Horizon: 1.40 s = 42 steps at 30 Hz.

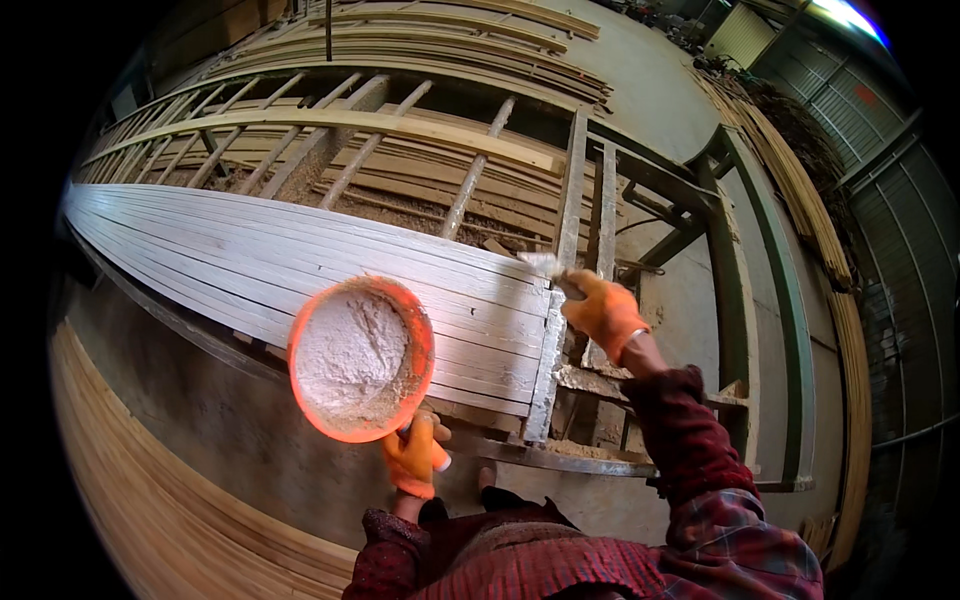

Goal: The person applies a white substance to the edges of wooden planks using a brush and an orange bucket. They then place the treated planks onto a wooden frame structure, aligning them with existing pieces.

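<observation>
My left hand [412, 455], in an orange glove, is closed round the handle of an orange dipper [424, 345]. Thick whitish paste [352, 345] fills much of it, with brownish crust on the inner wall. My right hand [605, 312], also gloved in orange, grips a brush [543, 264] whose white-coated head is at the far right corner of the boards. These long narrow boards [480, 300] lie side by side, covered in white. Their near ends stop by a white-smeared metal crossbar [543, 375]. The dipper hangs above the boards and hides part of them.
A metal frame with rollers [478, 165] carries the boards, and one bare plank [400, 125] lies across it. Green steel bars [765, 270] stand at the right. Bare timber is stacked at the lower left [170, 480], at the back [430, 45] and along the right wall [800, 190].
</observation>
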{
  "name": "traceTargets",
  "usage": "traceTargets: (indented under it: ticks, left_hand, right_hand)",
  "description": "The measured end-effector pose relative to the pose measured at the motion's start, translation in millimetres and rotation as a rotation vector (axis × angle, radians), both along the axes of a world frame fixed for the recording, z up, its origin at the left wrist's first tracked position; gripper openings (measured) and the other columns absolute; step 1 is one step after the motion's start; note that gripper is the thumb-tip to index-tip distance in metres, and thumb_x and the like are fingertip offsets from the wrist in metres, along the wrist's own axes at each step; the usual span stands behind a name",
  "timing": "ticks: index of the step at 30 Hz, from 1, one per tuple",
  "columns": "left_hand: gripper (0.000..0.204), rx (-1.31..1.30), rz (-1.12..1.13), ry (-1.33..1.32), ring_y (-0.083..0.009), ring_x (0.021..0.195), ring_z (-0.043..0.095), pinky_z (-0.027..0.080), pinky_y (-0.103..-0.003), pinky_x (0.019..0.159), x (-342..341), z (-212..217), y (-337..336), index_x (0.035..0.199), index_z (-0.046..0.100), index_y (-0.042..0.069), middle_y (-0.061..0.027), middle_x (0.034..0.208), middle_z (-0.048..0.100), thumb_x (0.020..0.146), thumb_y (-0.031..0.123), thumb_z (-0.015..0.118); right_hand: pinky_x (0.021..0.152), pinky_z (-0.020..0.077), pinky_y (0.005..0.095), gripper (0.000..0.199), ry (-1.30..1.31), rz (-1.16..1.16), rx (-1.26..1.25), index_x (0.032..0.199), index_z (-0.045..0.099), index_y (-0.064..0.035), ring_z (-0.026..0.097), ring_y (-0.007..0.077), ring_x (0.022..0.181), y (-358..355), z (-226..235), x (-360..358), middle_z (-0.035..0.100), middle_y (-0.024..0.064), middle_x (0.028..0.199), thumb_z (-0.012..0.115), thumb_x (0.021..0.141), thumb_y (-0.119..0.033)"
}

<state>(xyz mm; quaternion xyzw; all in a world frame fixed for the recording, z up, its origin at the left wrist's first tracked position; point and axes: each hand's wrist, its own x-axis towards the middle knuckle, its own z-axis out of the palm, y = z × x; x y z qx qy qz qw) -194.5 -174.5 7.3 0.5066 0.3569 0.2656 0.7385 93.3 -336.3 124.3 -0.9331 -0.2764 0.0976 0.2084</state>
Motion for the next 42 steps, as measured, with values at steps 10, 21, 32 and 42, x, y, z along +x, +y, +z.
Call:
traceTargets:
  ticks: [10, 21, 32, 42]
  left_hand:
    - [0.007, -0.35, -0.106, -0.086, -0.0141, 0.052, 0.052, 0.057, -0.035, 0.067, -127, 12, 62, 0.095, 0.052, 0.007, -0.0037, 0.067, 0.054, 0.091, 0.003, 0.055]
    - [0.021, -0.349, 0.085, 0.211, -0.0152, 0.056, 0.049, 0.046, -0.03, 0.051, -328, -39, 203, 0.112, 0.056, 0.002, -0.0062, 0.074, 0.053, 0.092, 0.006, 0.056]
    - [0.018, -0.389, -0.104, 0.478, -0.0161, 0.057, 0.051, 0.047, -0.031, 0.052, -302, -58, 326, 0.109, 0.056, 0.003, -0.0062, 0.073, 0.053, 0.092, 0.007, 0.057]
    - [0.015, -0.34, -0.294, 0.493, -0.0169, 0.057, 0.053, 0.049, -0.032, 0.054, -273, -51, 378, 0.106, 0.057, 0.003, -0.0062, 0.073, 0.054, 0.092, 0.008, 0.058]
  right_hand:
    - [0.081, 0.0579, 0.0524, 0.065, 0.022, -0.009, -0.293, 0.149, 0.049, -0.0175, 0.071, 0.0423, 0.094, -71, -56, -292, 0.072, 0.0224, 0.11, 0.071, 0.087, -0.022]
    - [0.094, 0.0569, 0.0415, 0.052, 0.096, 0.21, 0.217, 0.137, 0.064, -0.0089, 0.072, 0.0338, 0.11, 67, 25, -315, 0.072, 0.0219, 0.118, 0.077, 0.087, -0.017]
    - [0.05, 0.0415, 0.0282, 0.057, 0.656, -0.9, 0.947, 0.139, 0.057, 0.0039, 0.054, 0.012, 0.057, 64, -56, -359, 0.065, 0.0099, 0.08, 0.061, 0.087, -0.022]
    - [0.043, 0.0311, 0.0276, 0.029, 0.886, -1.303, 1.901, 0.108, 0.061, -0.0115, 0.039, 0.0124, 0.047, 77, -163, -355, 0.063, 0.0079, 0.077, 0.051, 0.1, -0.038]
